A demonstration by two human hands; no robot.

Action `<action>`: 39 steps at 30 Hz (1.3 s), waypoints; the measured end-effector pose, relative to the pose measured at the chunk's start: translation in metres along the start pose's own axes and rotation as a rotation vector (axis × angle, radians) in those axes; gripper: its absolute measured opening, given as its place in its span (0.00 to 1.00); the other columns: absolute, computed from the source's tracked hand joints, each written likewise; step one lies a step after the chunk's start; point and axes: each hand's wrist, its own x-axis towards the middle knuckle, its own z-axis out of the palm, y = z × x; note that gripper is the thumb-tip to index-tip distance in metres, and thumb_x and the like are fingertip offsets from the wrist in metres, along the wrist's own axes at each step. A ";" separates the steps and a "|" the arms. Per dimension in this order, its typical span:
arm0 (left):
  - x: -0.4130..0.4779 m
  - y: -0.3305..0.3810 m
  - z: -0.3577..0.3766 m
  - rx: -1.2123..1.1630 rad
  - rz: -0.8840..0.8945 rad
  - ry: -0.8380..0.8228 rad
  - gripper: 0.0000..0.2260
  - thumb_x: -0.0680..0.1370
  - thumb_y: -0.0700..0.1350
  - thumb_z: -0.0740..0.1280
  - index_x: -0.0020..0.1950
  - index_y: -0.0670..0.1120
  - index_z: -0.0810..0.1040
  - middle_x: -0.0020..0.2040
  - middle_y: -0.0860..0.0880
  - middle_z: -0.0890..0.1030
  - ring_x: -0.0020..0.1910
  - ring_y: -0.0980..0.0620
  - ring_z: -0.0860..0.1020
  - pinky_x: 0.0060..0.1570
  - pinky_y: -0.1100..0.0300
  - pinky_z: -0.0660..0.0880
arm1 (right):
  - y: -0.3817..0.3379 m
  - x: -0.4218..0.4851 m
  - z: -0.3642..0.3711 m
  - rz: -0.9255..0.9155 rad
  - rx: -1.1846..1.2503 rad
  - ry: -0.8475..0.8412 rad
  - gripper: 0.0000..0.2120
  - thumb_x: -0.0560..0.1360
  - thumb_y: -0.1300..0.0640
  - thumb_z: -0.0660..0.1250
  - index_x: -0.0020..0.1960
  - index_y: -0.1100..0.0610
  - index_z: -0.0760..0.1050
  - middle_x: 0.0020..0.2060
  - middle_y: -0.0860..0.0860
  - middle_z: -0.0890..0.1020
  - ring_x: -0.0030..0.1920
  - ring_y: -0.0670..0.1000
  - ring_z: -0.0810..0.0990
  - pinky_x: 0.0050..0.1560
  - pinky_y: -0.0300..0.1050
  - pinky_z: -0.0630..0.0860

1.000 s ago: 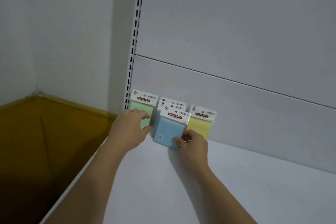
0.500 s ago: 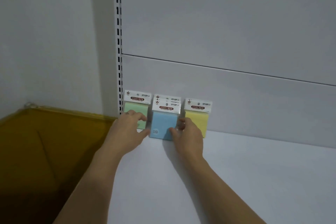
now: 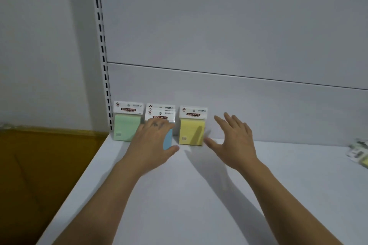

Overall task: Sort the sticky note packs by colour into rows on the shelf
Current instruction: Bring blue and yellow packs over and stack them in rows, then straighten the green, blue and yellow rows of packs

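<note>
Three groups of sticky note packs stand upright in a row at the back of the white shelf (image 3: 199,195), each leaning against the grey back panel (image 3: 239,109). The green sticky note pack with white header card (image 3: 127,125) stands at the left end, just beside the slotted white upright (image 3: 103,65). The blue sticky note packs (image 3: 161,114) stand in the middle, several one behind another; the exact count cannot be determined. The yellow sticky note pack with white header card (image 3: 192,128) stands to the right, apart from the blue group.

The left hand (image 3: 153,143) lies flat over the front blue pack, fingers extended, not gripping. The right hand (image 3: 233,141) is spread open, empty, just right of the yellow pack.

Further blurred packs (image 3: 358,153) lie at the right edge of the shelf. A yellow-brown open bin (image 3: 39,165) stands left of the shelf; its contents are not discernible.
</note>
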 end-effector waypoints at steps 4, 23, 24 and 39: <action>0.013 0.027 0.000 0.004 0.078 -0.024 0.30 0.72 0.64 0.62 0.72 0.54 0.65 0.71 0.54 0.67 0.72 0.52 0.60 0.67 0.54 0.58 | 0.028 -0.006 -0.021 0.058 -0.038 -0.028 0.36 0.74 0.34 0.60 0.77 0.45 0.53 0.78 0.50 0.52 0.78 0.52 0.47 0.76 0.55 0.44; 0.089 0.254 0.051 -0.075 0.367 -0.185 0.30 0.75 0.62 0.63 0.75 0.55 0.59 0.75 0.53 0.61 0.75 0.53 0.55 0.70 0.53 0.56 | 0.223 -0.063 -0.115 0.381 -0.078 0.022 0.36 0.75 0.36 0.61 0.77 0.45 0.52 0.78 0.51 0.50 0.78 0.53 0.46 0.76 0.58 0.43; 0.090 0.269 0.058 -0.079 0.379 -0.203 0.30 0.75 0.62 0.63 0.75 0.55 0.59 0.76 0.53 0.61 0.75 0.53 0.55 0.70 0.53 0.56 | 0.237 -0.069 -0.118 0.403 -0.080 0.019 0.36 0.75 0.36 0.61 0.77 0.45 0.52 0.78 0.51 0.50 0.78 0.53 0.46 0.76 0.58 0.43; 0.090 0.496 0.158 -0.138 0.503 -0.327 0.29 0.75 0.61 0.63 0.73 0.55 0.62 0.73 0.53 0.65 0.72 0.52 0.60 0.66 0.53 0.60 | 0.455 -0.151 -0.164 0.606 -0.047 0.028 0.31 0.75 0.40 0.63 0.75 0.44 0.59 0.77 0.52 0.58 0.76 0.54 0.54 0.74 0.57 0.49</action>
